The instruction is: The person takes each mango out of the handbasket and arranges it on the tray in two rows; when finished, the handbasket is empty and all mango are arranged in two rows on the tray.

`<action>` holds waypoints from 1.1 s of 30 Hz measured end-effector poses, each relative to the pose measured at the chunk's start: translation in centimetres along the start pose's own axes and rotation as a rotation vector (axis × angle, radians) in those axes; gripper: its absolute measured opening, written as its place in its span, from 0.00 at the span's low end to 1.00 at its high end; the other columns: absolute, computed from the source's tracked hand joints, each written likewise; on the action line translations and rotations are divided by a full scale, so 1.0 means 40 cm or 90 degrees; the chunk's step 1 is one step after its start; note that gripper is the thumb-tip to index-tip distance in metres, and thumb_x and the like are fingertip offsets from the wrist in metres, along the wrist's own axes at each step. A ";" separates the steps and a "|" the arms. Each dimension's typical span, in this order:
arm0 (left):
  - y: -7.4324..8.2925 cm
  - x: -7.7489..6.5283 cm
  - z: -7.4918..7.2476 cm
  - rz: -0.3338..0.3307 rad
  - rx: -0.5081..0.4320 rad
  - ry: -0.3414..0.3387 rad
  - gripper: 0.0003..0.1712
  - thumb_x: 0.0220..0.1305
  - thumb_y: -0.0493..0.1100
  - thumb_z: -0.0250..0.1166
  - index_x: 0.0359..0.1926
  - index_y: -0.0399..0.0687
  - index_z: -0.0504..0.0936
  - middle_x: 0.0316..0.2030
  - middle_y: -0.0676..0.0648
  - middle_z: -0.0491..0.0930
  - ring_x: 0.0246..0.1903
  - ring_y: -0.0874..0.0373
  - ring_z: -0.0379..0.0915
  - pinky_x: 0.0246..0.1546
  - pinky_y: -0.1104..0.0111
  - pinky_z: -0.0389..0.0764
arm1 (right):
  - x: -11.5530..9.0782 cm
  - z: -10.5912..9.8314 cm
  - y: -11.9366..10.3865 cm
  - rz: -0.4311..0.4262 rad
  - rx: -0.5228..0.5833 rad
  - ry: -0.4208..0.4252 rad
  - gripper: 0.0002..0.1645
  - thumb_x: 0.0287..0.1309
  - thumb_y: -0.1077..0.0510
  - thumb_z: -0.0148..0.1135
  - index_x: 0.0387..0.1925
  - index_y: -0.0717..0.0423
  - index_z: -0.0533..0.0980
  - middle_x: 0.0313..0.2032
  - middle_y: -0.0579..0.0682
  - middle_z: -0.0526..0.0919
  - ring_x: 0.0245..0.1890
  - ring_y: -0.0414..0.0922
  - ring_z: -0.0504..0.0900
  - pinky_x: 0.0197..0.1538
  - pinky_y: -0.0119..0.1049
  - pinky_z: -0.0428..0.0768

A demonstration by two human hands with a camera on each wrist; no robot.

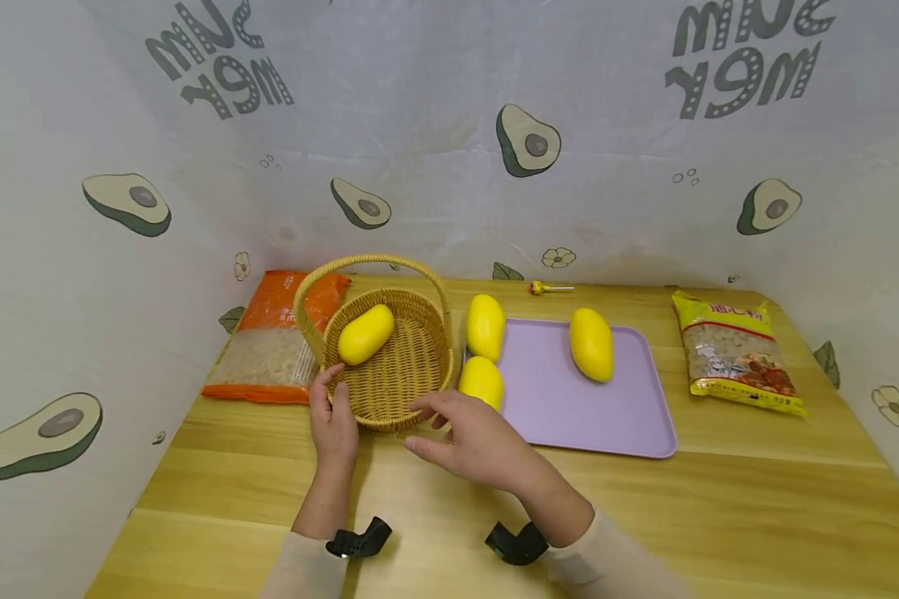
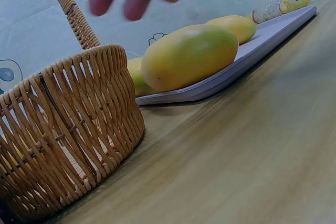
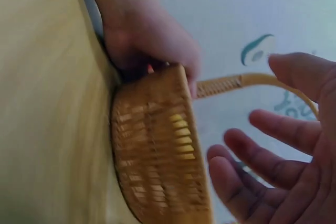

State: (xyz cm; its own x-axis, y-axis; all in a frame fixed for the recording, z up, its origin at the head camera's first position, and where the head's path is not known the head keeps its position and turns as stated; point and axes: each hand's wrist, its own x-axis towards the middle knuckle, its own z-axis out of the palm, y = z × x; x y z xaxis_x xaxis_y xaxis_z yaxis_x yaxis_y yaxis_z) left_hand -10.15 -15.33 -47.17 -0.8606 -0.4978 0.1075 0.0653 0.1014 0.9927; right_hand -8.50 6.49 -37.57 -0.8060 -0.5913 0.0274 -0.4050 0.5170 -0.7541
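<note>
A wicker basket [image 1: 393, 378] with a tall arched handle stands on the table's left half, one yellow mango [image 1: 365, 334] lying inside it by the left wall. My left hand [image 1: 335, 426] rests against its front left side, fingers fairly straight at the rim. Over the front right rim hovers my right hand [image 1: 475, 441], fingers loosely bent, thumb apart, nothing held. To the right is a lilac tray [image 1: 569, 420]. One mango [image 1: 591, 344] lies on it; two more, a back one [image 1: 485, 326] and a front one [image 1: 481, 381], lie along its left edge, the front one partly hidden by my right hand.
An orange bag [image 1: 258, 362] of pale dry food lies left of the basket, partly behind it. A yellow bag [image 1: 742, 353] lies right of the tray. Near the back edge is a lollipop [image 1: 537, 288]. An avocado-printed curtain [image 1: 449, 200] surrounds the wooden table [image 1: 217, 499].
</note>
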 end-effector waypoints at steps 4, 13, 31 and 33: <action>0.004 0.002 0.002 -0.005 0.001 -0.001 0.19 0.77 0.38 0.49 0.63 0.39 0.74 0.70 0.40 0.66 0.72 0.46 0.57 0.70 0.46 0.57 | 0.044 0.040 -0.017 -0.018 0.043 0.065 0.25 0.65 0.46 0.68 0.59 0.53 0.79 0.53 0.51 0.84 0.49 0.47 0.84 0.49 0.42 0.85; 0.001 0.005 0.004 -0.006 0.017 0.004 0.19 0.75 0.38 0.50 0.62 0.41 0.75 0.69 0.39 0.67 0.74 0.46 0.55 0.74 0.45 0.54 | 0.182 0.097 -0.024 0.034 0.054 0.185 0.30 0.66 0.41 0.65 0.64 0.50 0.75 0.64 0.53 0.73 0.62 0.53 0.77 0.62 0.52 0.78; 0.000 0.004 -0.002 0.000 0.026 0.006 0.19 0.76 0.38 0.50 0.63 0.40 0.74 0.71 0.39 0.66 0.75 0.44 0.55 0.74 0.45 0.54 | 0.412 0.135 -0.018 0.160 0.049 0.249 0.53 0.55 0.34 0.72 0.77 0.44 0.61 0.79 0.57 0.50 0.76 0.61 0.59 0.73 0.59 0.66; 0.000 0.002 -0.001 0.000 0.026 0.005 0.19 0.76 0.38 0.50 0.63 0.40 0.74 0.71 0.39 0.66 0.74 0.44 0.56 0.73 0.46 0.55 | 0.418 0.141 -0.007 0.155 0.030 0.238 0.55 0.54 0.34 0.73 0.77 0.43 0.60 0.80 0.57 0.49 0.76 0.62 0.59 0.73 0.59 0.65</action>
State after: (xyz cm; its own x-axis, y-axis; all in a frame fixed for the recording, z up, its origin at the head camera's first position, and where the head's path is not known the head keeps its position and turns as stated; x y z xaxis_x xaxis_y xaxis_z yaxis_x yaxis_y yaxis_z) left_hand -10.20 -15.42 -47.18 -0.8564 -0.5050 0.1077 0.0440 0.1364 0.9897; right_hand -19.41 -7.03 -40.59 -0.9795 -0.1871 0.0746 -0.1714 0.5794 -0.7968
